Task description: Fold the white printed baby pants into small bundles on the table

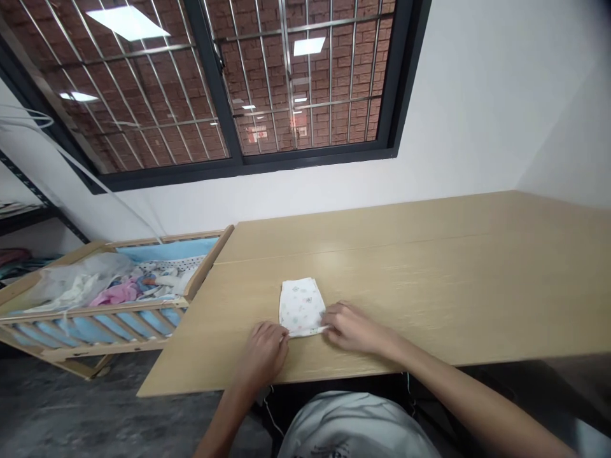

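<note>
A small folded white cloth [301,305] with a faint printed pattern lies on the light wooden table [429,273], near its front edge. My left hand [264,352] has its fingers curled, pinching the cloth's near left corner. My right hand [352,327] grips the near right corner, fingers pressed together on the hem. Both hands rest on the tabletop.
A wooden baby crib [114,318] with blue lining stands left of the table, holding a heap of small clothes [124,289] and a clear plastic bag [71,280]. A barred window [229,83] is in the wall behind. Dark shelving [23,216] is at far left.
</note>
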Motion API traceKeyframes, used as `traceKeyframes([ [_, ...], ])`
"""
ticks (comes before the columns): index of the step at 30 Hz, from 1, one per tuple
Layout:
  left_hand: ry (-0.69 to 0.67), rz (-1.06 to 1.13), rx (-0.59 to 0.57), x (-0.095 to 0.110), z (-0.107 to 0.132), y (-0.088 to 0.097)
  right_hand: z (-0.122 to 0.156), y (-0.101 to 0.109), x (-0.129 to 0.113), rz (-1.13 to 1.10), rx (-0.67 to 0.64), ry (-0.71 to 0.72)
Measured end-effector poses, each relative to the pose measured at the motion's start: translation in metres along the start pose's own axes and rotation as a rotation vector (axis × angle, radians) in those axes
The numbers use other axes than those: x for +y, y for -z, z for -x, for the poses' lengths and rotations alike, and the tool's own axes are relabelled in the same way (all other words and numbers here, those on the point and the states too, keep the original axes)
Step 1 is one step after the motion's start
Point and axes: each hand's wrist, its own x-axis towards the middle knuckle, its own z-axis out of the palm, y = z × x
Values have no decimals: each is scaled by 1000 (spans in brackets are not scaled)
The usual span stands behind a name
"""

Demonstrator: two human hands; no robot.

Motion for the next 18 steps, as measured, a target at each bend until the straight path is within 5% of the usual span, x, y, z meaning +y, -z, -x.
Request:
traceKeyframes([
  [5, 78, 43, 54, 18, -10, 11, 0, 23, -3, -176, -12, -152],
  [10, 163, 20, 62, 13, -45, 15, -30, 36, 12, -219, -49, -225],
  [18, 300, -208, 18, -10, -95, 1, -84, 14, 46, -46, 64, -350],
])
